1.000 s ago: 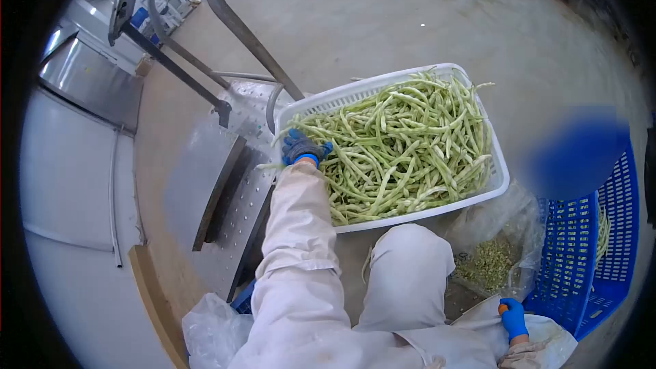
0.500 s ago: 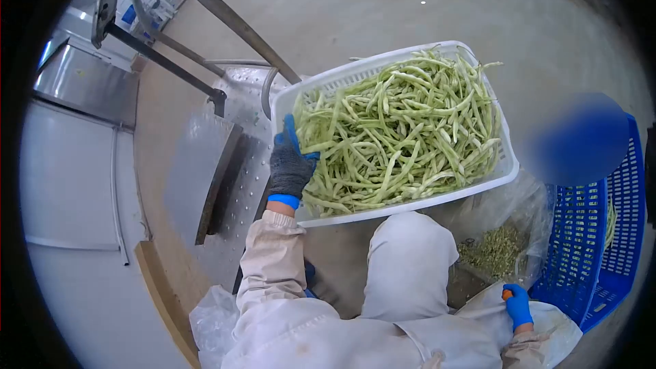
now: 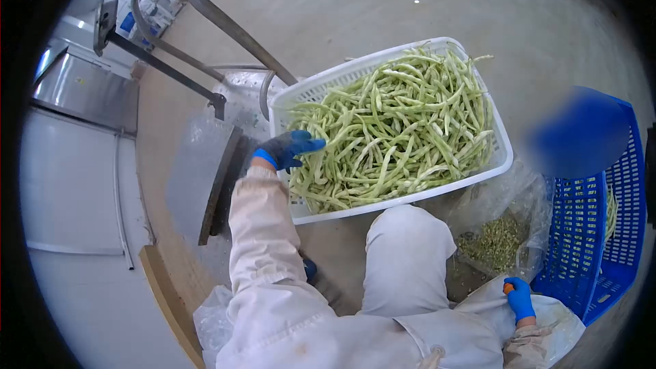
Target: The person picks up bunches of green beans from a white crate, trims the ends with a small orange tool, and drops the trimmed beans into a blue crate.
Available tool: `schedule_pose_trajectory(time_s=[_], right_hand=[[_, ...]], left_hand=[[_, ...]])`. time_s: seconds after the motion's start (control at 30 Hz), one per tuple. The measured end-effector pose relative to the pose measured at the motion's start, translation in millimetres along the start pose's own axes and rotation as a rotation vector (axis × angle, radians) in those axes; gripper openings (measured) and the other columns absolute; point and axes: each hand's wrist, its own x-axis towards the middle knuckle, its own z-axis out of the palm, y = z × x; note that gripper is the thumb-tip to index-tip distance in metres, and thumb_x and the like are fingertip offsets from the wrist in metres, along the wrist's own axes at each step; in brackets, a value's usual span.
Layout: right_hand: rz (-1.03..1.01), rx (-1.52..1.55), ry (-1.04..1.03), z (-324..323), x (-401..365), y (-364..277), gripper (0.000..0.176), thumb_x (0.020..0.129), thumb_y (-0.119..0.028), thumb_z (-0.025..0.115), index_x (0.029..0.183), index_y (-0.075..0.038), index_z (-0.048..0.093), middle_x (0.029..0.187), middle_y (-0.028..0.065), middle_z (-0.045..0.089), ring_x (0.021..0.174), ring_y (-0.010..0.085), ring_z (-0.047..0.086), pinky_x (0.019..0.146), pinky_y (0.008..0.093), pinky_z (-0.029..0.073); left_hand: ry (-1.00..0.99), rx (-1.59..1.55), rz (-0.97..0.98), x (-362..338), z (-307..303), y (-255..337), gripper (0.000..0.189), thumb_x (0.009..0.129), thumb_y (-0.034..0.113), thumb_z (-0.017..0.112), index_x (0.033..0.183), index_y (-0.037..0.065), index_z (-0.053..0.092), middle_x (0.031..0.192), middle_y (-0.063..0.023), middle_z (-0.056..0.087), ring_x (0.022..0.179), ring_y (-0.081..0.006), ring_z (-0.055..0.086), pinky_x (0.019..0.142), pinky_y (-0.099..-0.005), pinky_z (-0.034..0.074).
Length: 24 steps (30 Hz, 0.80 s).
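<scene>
A white plastic basket [image 3: 507, 138] heaped with long pale green beans [image 3: 403, 123] lies in front of my knees. My left hand [image 3: 290, 149], in a grey and blue glove, reaches over the basket's left side; its fingers are stretched out at the edge of the beans and hold nothing. Down at the lower right, my right hand [image 3: 521, 300], in a blue glove, is closed around a small tool with an orange handle [image 3: 508, 288]. The rest of that tool is hidden in the hand.
To the left stands a metal trolley with a tubular handle [image 3: 239, 27]. A clear plastic bag [image 3: 536, 222] with chopped green bits [image 3: 502, 242] lies right of my knee. Blue perforated crates [image 3: 570, 246] stand at the right; a wooden board [image 3: 167, 301] lies lower left.
My left hand has let go of the basket's left rim and turned inward, fingers now pointing right over the beans. My right hand stays almost where it was.
</scene>
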Motion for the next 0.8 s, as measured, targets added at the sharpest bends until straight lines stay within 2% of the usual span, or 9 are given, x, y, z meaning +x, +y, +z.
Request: schedule_pose_trajectory(time_s=[0.03, 0.07, 0.17, 0.3, 0.43, 0.53, 0.63, 0.7, 0.8], right_hand=[[-0.002, 0.003, 0.002, 1, 1, 0, 0.018, 0.076, -0.003, 0.057, 0.092, -0.001, 0.065, 0.085, 0.0106, 0.065, 0.08, 0.0182, 0.06, 0.074, 0.0299, 0.047], [-0.04, 0.001, 0.03, 3, 2, 1, 0.015, 0.077, -0.002, 0.057, 0.09, 0.0, 0.065, 0.08, 0.0087, 0.064, 0.074, 0.0161, 0.059, 0.069, 0.0286, 0.047], [-0.102, -0.007, 0.061, 6, 5, 6, 0.013, 0.078, -0.002, 0.056, 0.088, 0.001, 0.064, 0.076, 0.007, 0.063, 0.069, 0.0138, 0.058, 0.064, 0.0272, 0.048], [-0.083, 0.038, 0.056, 7, 3, 3, 0.016, 0.078, -0.001, 0.056, 0.091, 0.001, 0.064, 0.078, 0.0071, 0.063, 0.07, 0.0134, 0.059, 0.065, 0.0273, 0.048], [-0.059, 0.052, 0.046, 5, 2, -6, 0.017, 0.078, -0.001, 0.056, 0.093, 0.002, 0.064, 0.079, 0.0067, 0.063, 0.072, 0.014, 0.059, 0.067, 0.0275, 0.048], [-0.045, 0.076, 0.05, 4, -3, -16, 0.018, 0.077, -0.006, 0.059, 0.093, -0.001, 0.064, 0.086, 0.0097, 0.065, 0.079, 0.0171, 0.059, 0.073, 0.0303, 0.047], [-0.072, 0.059, 0.042, 3, 0, -19, 0.019, 0.077, -0.007, 0.059, 0.094, 0.0, 0.064, 0.087, 0.0108, 0.065, 0.079, 0.0176, 0.059, 0.074, 0.0308, 0.047], [-0.105, -0.02, 0.044, 0, -3, -36, 0.019, 0.077, -0.007, 0.059, 0.094, 0.0, 0.064, 0.086, 0.0115, 0.065, 0.079, 0.0183, 0.059, 0.074, 0.0311, 0.047], [-0.13, 0.031, 0.043, 1, -1, -35, 0.019, 0.077, -0.006, 0.059, 0.094, 0.0, 0.064, 0.085, 0.0114, 0.064, 0.079, 0.0187, 0.06, 0.074, 0.0311, 0.047]], left_hand=[[-0.148, 0.148, 0.184, 4, -9, 2, 0.081, 0.068, 0.03, 0.078, 0.132, 0.004, 0.038, 0.118, -0.0104, 0.055, 0.1, -0.021, 0.055, 0.083, -0.0317, 0.046], [-0.213, 0.141, -0.174, 9, -16, 19, 0.076, 0.073, 0.037, 0.073, 0.133, 0.007, 0.038, 0.117, -0.007, 0.055, 0.098, -0.019, 0.055, 0.082, -0.034, 0.046], [-0.072, 0.014, -0.218, 26, -8, 41, 0.077, 0.074, 0.058, 0.061, 0.129, 0.006, 0.046, 0.134, -0.0115, 0.044, 0.114, -0.028, 0.048, 0.094, -0.0366, 0.039], [0.536, 0.378, -0.081, 113, 43, -55, 0.112, 0.059, 0.059, 0.073, 0.142, 0.006, 0.017, 0.136, -0.0232, 0.037, 0.12, -0.0351, 0.043, 0.1, -0.0383, 0.036], [0.555, 0.529, -0.427, 57, 83, 23, 0.115, 0.056, 0.04, 0.08, 0.141, 0.002, 0.012, 0.128, -0.0249, 0.045, 0.117, -0.0372, 0.046, 0.097, -0.0404, 0.039], [0.779, 0.14, -0.105, 58, 63, -25, 0.072, 0.058, 0.02, 0.073, 0.122, 0.002, 0.046, 0.104, -0.0179, 0.061, 0.094, -0.028, 0.06, 0.083, -0.0346, 0.046], [0.673, -0.046, 0.044, 24, 30, -9, 0.057, 0.063, 0.014, 0.069, 0.115, 0.004, 0.051, 0.098, -0.0133, 0.062, 0.086, -0.0211, 0.06, 0.077, -0.0307, 0.047], [0.634, -0.104, 0.191, -2, 19, 12, 0.056, 0.066, 0.009, 0.066, 0.119, 0.004, 0.048, 0.094, -0.0093, 0.062, 0.079, -0.0154, 0.058, 0.07, -0.0286, 0.048], [0.482, 0.068, 0.159, -27, 9, 33, 0.07, 0.064, 0.016, 0.071, 0.126, 0.007, 0.04, 0.105, -0.0165, 0.06, 0.096, -0.0262, 0.059, 0.083, -0.0336, 0.046]])
